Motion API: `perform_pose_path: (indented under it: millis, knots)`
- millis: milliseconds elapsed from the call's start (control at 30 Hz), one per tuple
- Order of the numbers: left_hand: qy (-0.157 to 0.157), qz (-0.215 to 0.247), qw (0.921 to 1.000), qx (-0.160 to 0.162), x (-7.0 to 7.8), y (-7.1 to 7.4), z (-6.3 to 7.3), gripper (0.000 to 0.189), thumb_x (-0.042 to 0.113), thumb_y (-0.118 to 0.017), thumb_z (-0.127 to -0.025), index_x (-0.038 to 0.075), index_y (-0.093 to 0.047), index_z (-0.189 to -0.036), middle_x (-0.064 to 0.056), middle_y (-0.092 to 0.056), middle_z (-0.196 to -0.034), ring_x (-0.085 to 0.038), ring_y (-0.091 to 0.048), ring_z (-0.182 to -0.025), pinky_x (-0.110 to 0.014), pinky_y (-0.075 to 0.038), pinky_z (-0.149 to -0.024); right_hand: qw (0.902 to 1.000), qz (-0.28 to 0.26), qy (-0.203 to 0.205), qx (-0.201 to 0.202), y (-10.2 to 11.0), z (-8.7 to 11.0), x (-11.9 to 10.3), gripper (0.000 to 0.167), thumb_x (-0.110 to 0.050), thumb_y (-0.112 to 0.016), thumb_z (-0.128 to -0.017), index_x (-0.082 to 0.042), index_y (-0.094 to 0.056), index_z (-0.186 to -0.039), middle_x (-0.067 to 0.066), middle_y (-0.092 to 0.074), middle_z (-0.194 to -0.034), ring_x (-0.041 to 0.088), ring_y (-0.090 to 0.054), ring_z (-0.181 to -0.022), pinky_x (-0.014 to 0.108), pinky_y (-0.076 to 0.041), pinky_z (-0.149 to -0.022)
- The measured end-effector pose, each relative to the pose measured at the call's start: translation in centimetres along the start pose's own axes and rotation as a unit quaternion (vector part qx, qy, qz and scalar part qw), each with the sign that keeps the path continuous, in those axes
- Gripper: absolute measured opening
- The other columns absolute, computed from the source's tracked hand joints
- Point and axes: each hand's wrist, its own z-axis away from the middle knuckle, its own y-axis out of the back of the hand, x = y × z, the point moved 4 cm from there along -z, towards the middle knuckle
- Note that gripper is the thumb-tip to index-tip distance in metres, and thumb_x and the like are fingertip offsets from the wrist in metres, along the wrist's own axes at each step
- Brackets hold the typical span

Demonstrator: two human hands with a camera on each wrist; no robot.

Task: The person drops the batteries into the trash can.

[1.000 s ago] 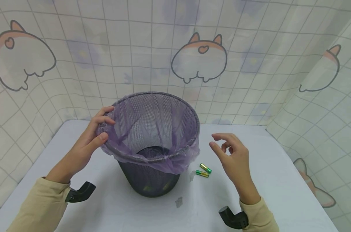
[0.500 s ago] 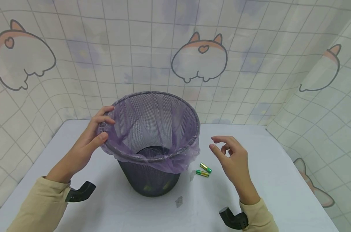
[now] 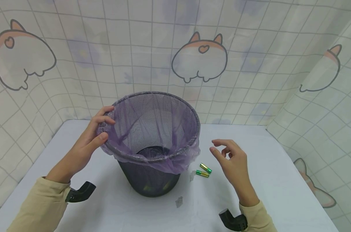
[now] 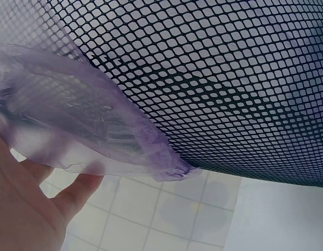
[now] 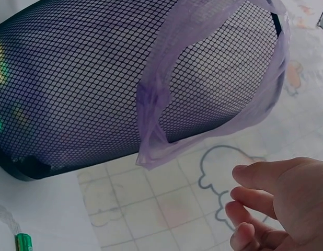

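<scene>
A black mesh wastebasket (image 3: pixel 152 183) lined with a thin purple bin bag (image 3: pixel 175 164) stands upright on the table. My left hand (image 3: pixel 86 138) grips its rim at the left, over the folded bag edge; the left wrist view shows the hand (image 4: pixel 31 204) against the loose purple film. My right hand (image 3: pixel 233 161) hovers to the right of the basket, thumb and forefinger apart, holding nothing. Two green and gold batteries (image 3: pixel 202 174) lie on the table between the basket and that hand. Green and yellow bits (image 5: pixel 0 65) show through the mesh near the basket's bottom.
The white table (image 3: pixel 120 212) ends at a tiled-pattern curtain (image 3: pixel 146 58) behind and at both sides. Grey marks (image 3: pixel 179 202) lie on the tabletop near the basket. Black wrist-worn devices (image 3: pixel 82 192) stick out from both sleeves.
My right hand has sunk slightly toward the table, with its fingers much as before. The left hand, the wastebasket and the batteries have stayed put.
</scene>
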Motion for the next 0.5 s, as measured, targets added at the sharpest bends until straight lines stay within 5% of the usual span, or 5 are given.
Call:
perform_pose_path:
  millis: [500]
  knots:
    - [-0.004,0.0,1.0,-0.006,-0.1,0.0,0.0,0.032,0.009,-0.038,-0.096,-0.002,-0.037,-0.126,0.001,-0.016,-0.159,-0.019,-0.008,-0.149,-0.083,-0.005,-0.099,0.9997,0.008,-0.02,-0.005,-0.6,0.5,1.2,0.021,-0.018,-0.073,-0.085,-0.015,-0.072,-0.105,0.001,-0.069,-0.097,0.007,-0.047,-0.07,0.022,-0.034,-0.064]
